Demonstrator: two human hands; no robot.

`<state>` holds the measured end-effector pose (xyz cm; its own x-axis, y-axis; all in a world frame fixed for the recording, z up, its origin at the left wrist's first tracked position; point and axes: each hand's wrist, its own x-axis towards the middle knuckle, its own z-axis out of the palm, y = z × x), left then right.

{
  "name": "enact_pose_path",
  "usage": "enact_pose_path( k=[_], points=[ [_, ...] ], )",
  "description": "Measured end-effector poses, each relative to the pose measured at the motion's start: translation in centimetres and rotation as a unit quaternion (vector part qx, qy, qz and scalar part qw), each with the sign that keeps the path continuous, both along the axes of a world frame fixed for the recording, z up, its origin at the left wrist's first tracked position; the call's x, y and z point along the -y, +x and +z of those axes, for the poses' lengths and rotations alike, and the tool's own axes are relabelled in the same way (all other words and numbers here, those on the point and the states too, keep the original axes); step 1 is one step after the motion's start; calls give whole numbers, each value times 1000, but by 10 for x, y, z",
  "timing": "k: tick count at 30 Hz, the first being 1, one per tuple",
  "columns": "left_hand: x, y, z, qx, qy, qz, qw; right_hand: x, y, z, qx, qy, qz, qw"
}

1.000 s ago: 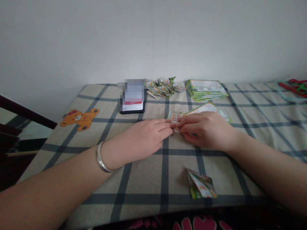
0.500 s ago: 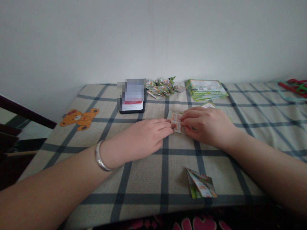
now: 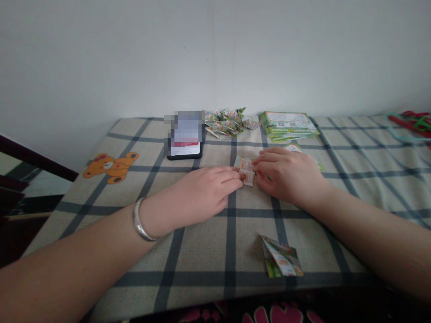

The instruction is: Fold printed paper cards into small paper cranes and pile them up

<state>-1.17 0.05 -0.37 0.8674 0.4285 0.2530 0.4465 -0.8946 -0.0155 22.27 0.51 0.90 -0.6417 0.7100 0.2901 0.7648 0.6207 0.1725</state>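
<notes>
A small folded paper with orange and white print lies on the checked tablecloth between my hands. My left hand, with a silver bangle at the wrist, has its fingers together and pinches the paper's left edge. From the other side, the fingertips of my right hand are closed on its right edge. Part of a green and white leaflet shows behind my right hand, which hides the rest. Closer to the table's front edge sits another folded paper piece, partly standing up.
Against the wall lie a heap of folded paper pieces and a stack of flat leaflets. A phone is left of the heap. Red and green items lie at far right. A bear picture marks the cloth's left side.
My right hand has shifted slightly up and back, its fingertips a little higher along the paper's right edge. The left hand stays almost still, holding the other edge.
</notes>
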Motion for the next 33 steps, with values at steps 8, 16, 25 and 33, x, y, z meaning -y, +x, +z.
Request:
enact_pose_path(
  k=[8,16,25,33],
  points=[
    [0,-1,2,-3,-10,10,1000,-4,1,-1,1,9,0,1000],
    [-1,-3,3,-19,-4,18,1000,-2,6,-3,-22,8,122,992],
    [-2,-2,3,-14,-22,15,1000,6,8,1,-27,-64,187,980],
    [-2,-1,4,-2,-35,11,999,7,10,1,-38,-71,163,983]
  ],
)
